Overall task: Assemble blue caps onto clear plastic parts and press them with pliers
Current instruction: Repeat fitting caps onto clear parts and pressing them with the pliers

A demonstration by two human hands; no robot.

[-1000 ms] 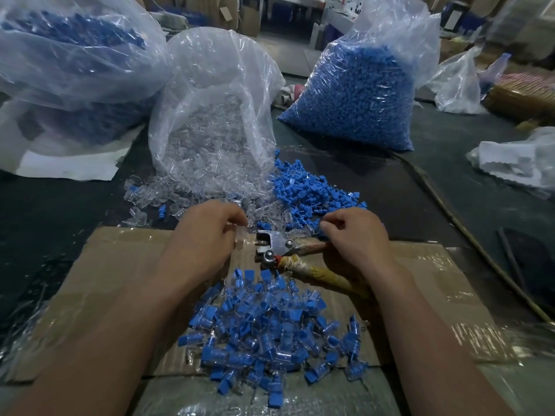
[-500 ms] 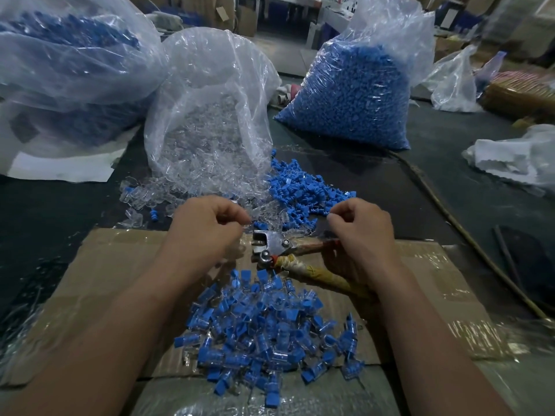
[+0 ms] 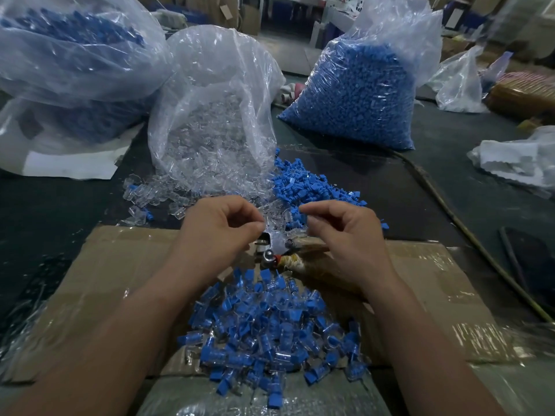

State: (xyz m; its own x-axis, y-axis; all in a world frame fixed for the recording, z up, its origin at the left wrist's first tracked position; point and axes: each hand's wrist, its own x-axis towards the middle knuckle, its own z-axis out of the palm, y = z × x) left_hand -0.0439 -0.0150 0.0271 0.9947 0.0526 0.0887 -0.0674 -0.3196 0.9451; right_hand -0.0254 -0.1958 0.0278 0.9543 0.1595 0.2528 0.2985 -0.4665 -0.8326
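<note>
My left hand (image 3: 216, 232) pinches a clear plastic part (image 3: 274, 217) between thumb and forefinger, just above the pliers' metal head (image 3: 271, 250). My right hand (image 3: 342, 235) is curled over the pliers' tape-wrapped handles (image 3: 309, 261). Its forefinger and thumb reach toward the loose blue caps (image 3: 312, 190); whether they hold a cap is hidden. Loose clear parts (image 3: 156, 193) spill from an open bag (image 3: 210, 115). A heap of assembled blue-and-clear pieces (image 3: 270, 334) lies on the cardboard (image 3: 114, 265) in front of me.
A full bag of blue caps (image 3: 357, 94) stands at the back right, and a large bag of blue pieces (image 3: 72, 49) at the back left. White crumpled plastic (image 3: 516, 163) lies at the right. A thin stick (image 3: 444, 211) runs along the dark table's right side.
Both hands have lifted away from me toward the loose piles. The left hand now shows a clear part at its fingertips, and the right forefinger has opened toward the blue caps.
</note>
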